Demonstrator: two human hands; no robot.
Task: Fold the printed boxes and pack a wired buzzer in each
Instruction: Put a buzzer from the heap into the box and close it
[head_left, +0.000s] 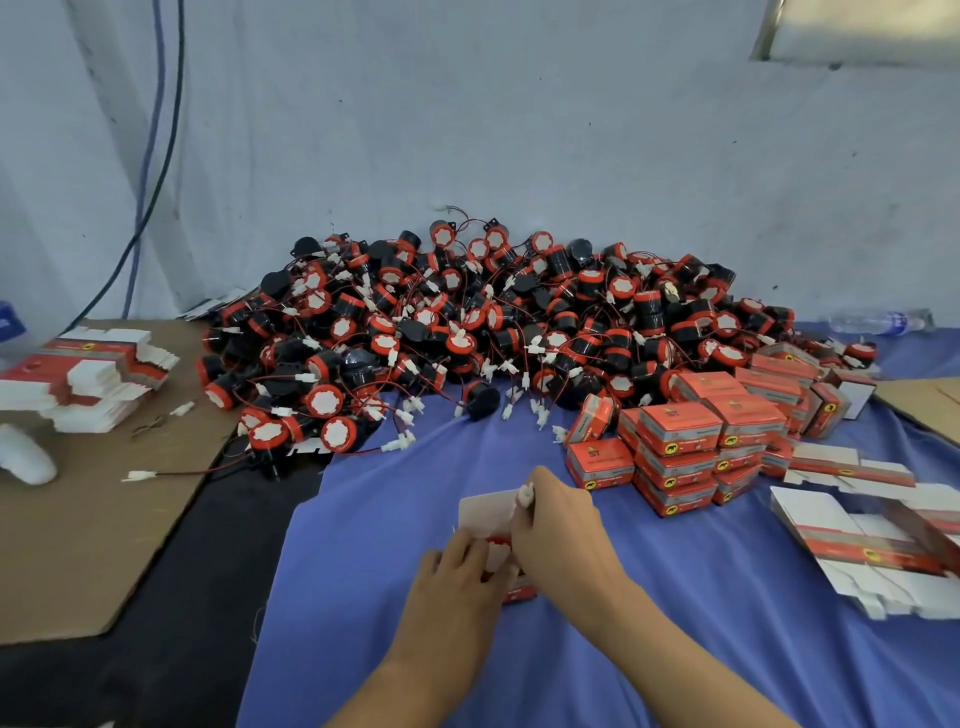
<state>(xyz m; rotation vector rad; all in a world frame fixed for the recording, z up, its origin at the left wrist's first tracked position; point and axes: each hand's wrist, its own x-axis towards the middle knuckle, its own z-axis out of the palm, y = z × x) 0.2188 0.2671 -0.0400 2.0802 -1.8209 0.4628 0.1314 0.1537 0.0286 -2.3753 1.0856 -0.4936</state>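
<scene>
Pale wall (519, 130) behind, scuffed and stained; two dark cables (156, 156) run down it at left. Window frame (769, 31) top right, lit. Blue cloth (415, 649) underfoot, brown cardboard sheet (78, 545) left, dark cover (182, 623) between

The folded red boxes (680, 431) carry the gold letters "ST" on top. The print lines beneath are too blurred to read. A yellow round emblem (671, 451) with a black animal marks their fronts. The blue label on the bottle (883, 321) is unreadable.
</scene>
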